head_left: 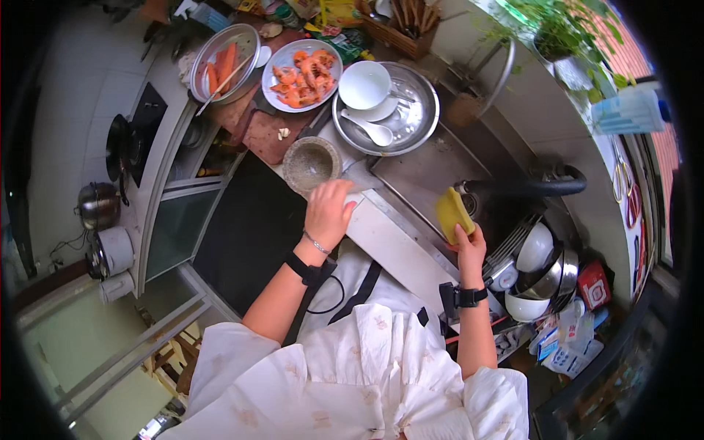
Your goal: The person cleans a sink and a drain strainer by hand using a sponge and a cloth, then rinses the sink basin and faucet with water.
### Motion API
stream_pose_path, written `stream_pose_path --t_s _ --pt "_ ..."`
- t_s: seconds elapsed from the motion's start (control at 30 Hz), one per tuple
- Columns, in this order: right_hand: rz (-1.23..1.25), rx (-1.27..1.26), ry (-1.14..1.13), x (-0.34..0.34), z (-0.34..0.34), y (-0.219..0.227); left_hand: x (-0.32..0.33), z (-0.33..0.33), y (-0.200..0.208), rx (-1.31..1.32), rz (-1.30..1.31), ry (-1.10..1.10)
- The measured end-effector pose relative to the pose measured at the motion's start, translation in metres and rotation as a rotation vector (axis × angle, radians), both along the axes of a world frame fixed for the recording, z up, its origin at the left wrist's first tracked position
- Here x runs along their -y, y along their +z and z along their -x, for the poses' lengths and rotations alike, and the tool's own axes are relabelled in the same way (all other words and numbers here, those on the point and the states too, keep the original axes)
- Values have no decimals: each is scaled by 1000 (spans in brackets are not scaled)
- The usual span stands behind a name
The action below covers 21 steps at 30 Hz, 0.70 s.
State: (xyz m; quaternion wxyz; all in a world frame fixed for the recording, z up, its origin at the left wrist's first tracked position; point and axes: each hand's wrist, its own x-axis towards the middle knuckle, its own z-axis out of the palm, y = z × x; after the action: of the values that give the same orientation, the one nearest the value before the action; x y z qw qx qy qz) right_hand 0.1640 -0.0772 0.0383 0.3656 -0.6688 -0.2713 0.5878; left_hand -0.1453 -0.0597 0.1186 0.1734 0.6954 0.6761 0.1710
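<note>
My left hand [328, 214] is at the counter's front edge, its fingers loosely bent and the thumb apart. Its fingertips overlap the near rim of a grey stone mortar [290, 167]; I cannot tell whether they touch it. The mortar appears to have nothing loose inside. Over the near side of the sink [418, 180], my right hand [471, 253] grips a flat yellow sponge [453, 213] by its lower edge, thumb on its face. The black faucet [524, 188] reaches in just beyond the sponge.
Behind the mortar stand a plate of cooked shrimp [284, 101], a colander [196, 81] with carrot pieces and chopsticks, and a steel basin [427, 117] holding a white bowl [364, 84] and spoon [375, 133]. Garlic cloves [284, 133] lie on a brown board [265, 147]. Bowls [534, 248] fill a rack at right.
</note>
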Motion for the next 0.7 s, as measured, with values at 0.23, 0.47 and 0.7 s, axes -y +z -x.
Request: stream_pose_path --t_s 0.23,0.47,0.7 --pt "36 3 30 0 9 5 -8 43 -39 -244 52 86" --pt "22 18 45 0 12 8 -13 59 -34 -181 57 54" --pt "65 32 38 4 2 -3 -17 111 3 571 143 344"
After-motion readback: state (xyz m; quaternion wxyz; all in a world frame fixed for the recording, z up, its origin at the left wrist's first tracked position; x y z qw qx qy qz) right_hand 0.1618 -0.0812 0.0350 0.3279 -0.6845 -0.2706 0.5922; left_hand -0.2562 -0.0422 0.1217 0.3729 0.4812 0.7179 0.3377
